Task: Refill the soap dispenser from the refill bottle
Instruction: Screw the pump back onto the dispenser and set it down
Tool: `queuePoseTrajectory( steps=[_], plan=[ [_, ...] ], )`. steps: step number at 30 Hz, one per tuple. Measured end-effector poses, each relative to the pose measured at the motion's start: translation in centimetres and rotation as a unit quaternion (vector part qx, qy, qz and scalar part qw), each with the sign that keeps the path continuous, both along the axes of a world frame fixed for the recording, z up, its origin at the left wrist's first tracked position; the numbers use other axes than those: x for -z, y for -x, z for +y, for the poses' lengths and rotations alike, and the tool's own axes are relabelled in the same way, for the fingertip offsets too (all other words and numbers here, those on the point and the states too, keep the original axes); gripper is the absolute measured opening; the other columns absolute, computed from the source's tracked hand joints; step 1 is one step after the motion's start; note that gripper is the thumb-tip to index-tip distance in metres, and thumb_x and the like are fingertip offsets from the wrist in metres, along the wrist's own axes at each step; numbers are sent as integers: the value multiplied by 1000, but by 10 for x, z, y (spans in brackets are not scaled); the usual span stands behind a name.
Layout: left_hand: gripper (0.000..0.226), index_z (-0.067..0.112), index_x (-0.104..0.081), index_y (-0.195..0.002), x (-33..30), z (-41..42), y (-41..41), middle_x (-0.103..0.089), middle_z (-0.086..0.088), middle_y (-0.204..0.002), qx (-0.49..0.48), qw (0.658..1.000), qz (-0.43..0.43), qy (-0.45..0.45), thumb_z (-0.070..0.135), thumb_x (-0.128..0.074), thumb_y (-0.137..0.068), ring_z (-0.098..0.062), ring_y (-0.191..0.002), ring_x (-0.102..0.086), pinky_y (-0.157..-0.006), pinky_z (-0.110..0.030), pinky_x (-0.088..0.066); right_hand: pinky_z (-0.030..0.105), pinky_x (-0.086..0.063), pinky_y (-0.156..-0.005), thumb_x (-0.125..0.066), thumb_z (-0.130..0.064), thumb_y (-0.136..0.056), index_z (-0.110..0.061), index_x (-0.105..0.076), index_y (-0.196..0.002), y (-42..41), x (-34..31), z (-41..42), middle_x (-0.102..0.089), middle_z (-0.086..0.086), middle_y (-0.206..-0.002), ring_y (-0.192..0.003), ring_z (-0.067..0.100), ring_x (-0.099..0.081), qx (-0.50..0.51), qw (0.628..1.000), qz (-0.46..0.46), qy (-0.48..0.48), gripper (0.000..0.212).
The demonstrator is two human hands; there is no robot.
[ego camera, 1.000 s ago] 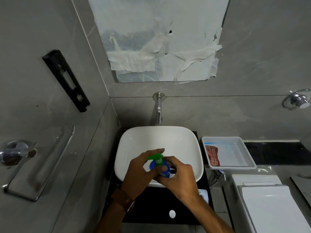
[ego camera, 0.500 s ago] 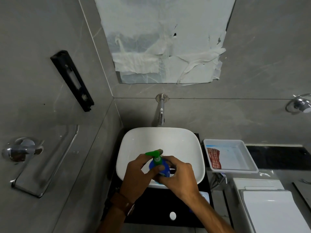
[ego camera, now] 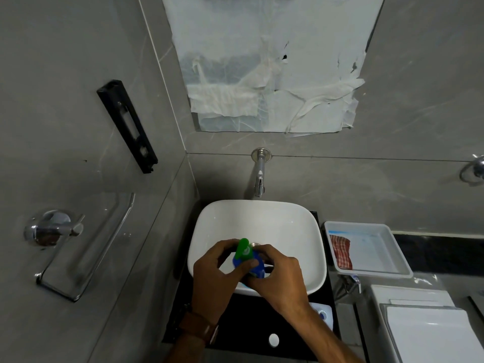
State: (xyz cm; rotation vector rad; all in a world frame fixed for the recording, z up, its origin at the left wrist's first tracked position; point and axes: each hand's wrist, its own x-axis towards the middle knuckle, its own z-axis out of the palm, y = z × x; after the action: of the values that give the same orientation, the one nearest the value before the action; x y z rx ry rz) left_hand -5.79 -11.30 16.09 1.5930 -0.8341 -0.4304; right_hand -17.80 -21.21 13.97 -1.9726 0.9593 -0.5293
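Observation:
I hold a small blue soap dispenser (ego camera: pixel 255 263) with a green pump head (ego camera: pixel 243 249) over the front of the white basin (ego camera: pixel 262 218). My left hand (ego camera: pixel 213 279) has its fingers and thumb around the green pump. My right hand (ego camera: pixel 279 277) grips the blue body from the right and hides most of it. A white object with a blue mark (ego camera: pixel 323 311) lies on the black counter under my right forearm; it may be the refill bottle, but I cannot tell.
A chrome tap (ego camera: pixel 259 176) juts from the wall above the basin. A white tray (ego camera: pixel 372 271) with a red checked cloth (ego camera: pixel 340 251) stands right of it. A toilet cistern (ego camera: pixel 419 323) is at the lower right. A towel holder (ego camera: pixel 78 244) hangs on the left wall.
The green pump head has turned in my left hand, its spout now pointing away instead of left. Both hands stay on the dispenser over the basin.

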Motion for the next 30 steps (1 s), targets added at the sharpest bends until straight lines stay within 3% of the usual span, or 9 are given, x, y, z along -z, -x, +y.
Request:
queuePoseTrajectory(
  steps=[3,6,10,15,18,22,27,30],
  plan=[
    [45,55,-67,-111,1,9,-4,-72,26,-113,4,1000,-2,-15,45,-83,-70,1,-112,-66,-90,-13,-52,19,-59,-91,-92,-52,-69,-37,-66,-124,-5,1,-1,-75,-18,-115,-99,8,-72,-6,1000,4,-8,63],
    [40,62,-65,-106,2,16,-9,-71,30,-110,-13,999,-14,-29,45,-80,-73,3,-111,-65,-90,-16,-53,14,-55,-89,-93,-50,-69,-37,-66,-124,-9,2,2,-75,-17,-116,-99,7,-71,-12,1000,1,-10,63],
    [39,61,-66,-103,5,24,-12,-71,31,-107,-41,998,-20,-30,44,-81,-71,5,-107,-66,-89,-13,-53,27,-60,-96,-93,-50,-71,-36,-66,-124,-18,6,7,-76,-14,-118,-104,9,-72,-33,999,6,0,62],
    [35,54,-69,-105,14,40,-18,-74,23,-106,-67,997,9,-33,51,-82,-72,-3,-101,-71,-84,-26,-59,20,-60,-91,-92,-44,-73,-39,-65,-123,-31,17,17,-76,-16,-115,-100,5,-72,-54,999,10,0,57],
    [43,55,-68,-110,20,54,-24,-75,24,-104,-80,996,17,-45,56,-80,-69,-6,-93,-72,-78,-20,-59,20,-62,-88,-90,-41,-72,-39,-67,-121,-40,26,25,-77,-17,-112,-99,2,-72,-76,997,14,-3,55],
    [63,45,-65,-122,50,86,-32,-71,23,-116,-124,987,61,-82,60,-83,-64,7,-111,-64,-88,-15,-53,22,-63,-84,-89,-33,-70,-40,-65,-120,-56,49,38,-78,-17,-109,-98,0,-73,-121,992,27,-25,56],
    [35,56,-61,-112,102,129,-28,-65,37,-110,-161,964,124,-171,54,-72,-79,13,-112,-59,-81,-3,-46,0,-50,-74,-90,-34,-69,-33,-66,-122,-87,92,63,-78,-10,-108,-93,3,-72,-174,981,68,-51,59],
    [31,34,-63,-123,135,141,-28,-68,13,-121,-181,952,141,-204,36,-64,-93,-7,-118,-62,-92,-11,-48,8,-53,-76,-93,-37,-67,-29,-69,-114,-108,121,80,-77,-10,-104,-92,4,-71,-186,978,75,-65,54]
  ],
)
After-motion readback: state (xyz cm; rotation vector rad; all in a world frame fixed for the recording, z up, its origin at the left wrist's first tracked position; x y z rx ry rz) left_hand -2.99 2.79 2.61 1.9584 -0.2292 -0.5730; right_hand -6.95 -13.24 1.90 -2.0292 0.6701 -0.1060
